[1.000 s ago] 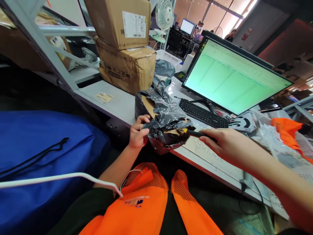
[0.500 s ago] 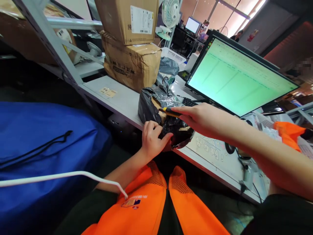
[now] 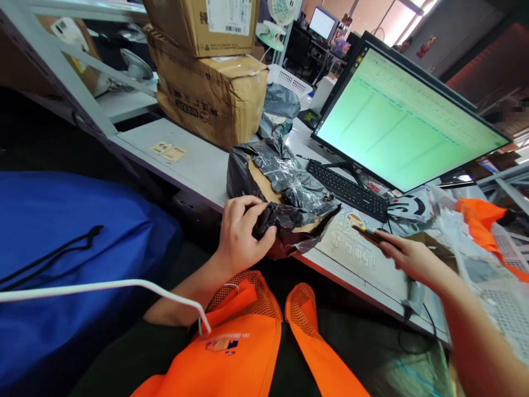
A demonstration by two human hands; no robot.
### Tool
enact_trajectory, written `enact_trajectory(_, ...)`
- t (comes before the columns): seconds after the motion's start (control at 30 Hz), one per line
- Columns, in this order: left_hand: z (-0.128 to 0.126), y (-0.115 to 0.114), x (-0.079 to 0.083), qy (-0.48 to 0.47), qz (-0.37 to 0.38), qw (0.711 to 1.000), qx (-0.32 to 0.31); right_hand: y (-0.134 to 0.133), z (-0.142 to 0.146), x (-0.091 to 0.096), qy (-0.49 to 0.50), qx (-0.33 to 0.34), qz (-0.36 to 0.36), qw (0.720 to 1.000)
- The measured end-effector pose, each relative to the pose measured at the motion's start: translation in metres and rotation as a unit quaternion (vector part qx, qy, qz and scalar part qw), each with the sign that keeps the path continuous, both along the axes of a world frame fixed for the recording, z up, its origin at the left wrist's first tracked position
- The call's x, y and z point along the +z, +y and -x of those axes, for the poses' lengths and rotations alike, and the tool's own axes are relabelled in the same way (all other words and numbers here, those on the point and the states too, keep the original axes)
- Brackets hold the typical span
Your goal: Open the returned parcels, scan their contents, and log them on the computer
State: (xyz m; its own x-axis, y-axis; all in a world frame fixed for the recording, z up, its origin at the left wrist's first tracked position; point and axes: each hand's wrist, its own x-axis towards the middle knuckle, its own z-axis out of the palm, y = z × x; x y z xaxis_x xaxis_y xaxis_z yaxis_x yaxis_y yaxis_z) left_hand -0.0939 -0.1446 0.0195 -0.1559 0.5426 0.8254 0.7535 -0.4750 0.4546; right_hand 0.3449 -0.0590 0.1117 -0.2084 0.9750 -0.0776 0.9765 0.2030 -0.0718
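A parcel wrapped in black plastic (image 3: 285, 171) sits at the desk's front edge. Its wrapping is torn, and brown cardboard shows through the opening. My left hand (image 3: 243, 234) grips the torn plastic on the parcel's near side, thumb and fingers closed round it. To the right of the parcel, my right hand (image 3: 407, 256) holds a yellow and black utility knife (image 3: 367, 235) above the printed mat (image 3: 351, 251), apart from the parcel. I cannot tell whether the blade is out.
Two stacked cardboard boxes (image 3: 206, 99) stand behind the parcel on the left. A keyboard (image 3: 347, 190) lies below a lit monitor (image 3: 409, 121). A corded handheld device (image 3: 413, 295) is at the right front edge. A blue bag (image 3: 82, 231) is on the left.
My right hand has moved right and down with the utility knife, away from the parcel, uncovering its top and the keyboard. My left hand still grips the plastic.
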Motion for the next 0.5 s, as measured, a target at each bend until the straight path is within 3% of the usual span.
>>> enact_trajectory(0.1, -0.009, -0.003, 0.011, 0.028, 0.000, 0.999, -0.032, 0.039, 0.029, -0.053, 0.025, 0.000, -0.016, 1.000)
enact_trajectory(0.17, -0.015, -0.008, 0.014, 0.026, -0.034, 0.996, -0.080, 0.057, 0.051, -0.067, 0.040, 0.025, -0.041, 0.998)
enact_trajectory(0.2, -0.017, -0.012, 0.014, 0.017, -0.046, 0.993, -0.109, 0.060, 0.063, -0.066, 0.055, 0.045, -0.063, 0.995)
enact_trajectory(0.27, -0.019, -0.019, 0.015, -0.006, -0.047, 0.986, -0.158, 0.056, 0.096, -0.045, 0.103, 0.112, -0.132, 0.979)
enact_trajectory(0.33, -0.017, -0.027, 0.016, -0.002, -0.028, 0.983, -0.181, 0.039, 0.138, -0.011, 0.151, 0.218, -0.198, 0.944)
enact_trajectory(0.4, -0.013, -0.034, 0.015, 0.038, -0.002, 0.982, -0.187, 0.019, 0.184, 0.021, 0.125, 0.339, -0.184, 0.914)
enact_trajectory(0.5, -0.003, -0.039, -0.003, 0.108, 0.056, 0.975, -0.184, 0.008, 0.239, 0.042, 0.009, 0.364, -0.165, 0.917)
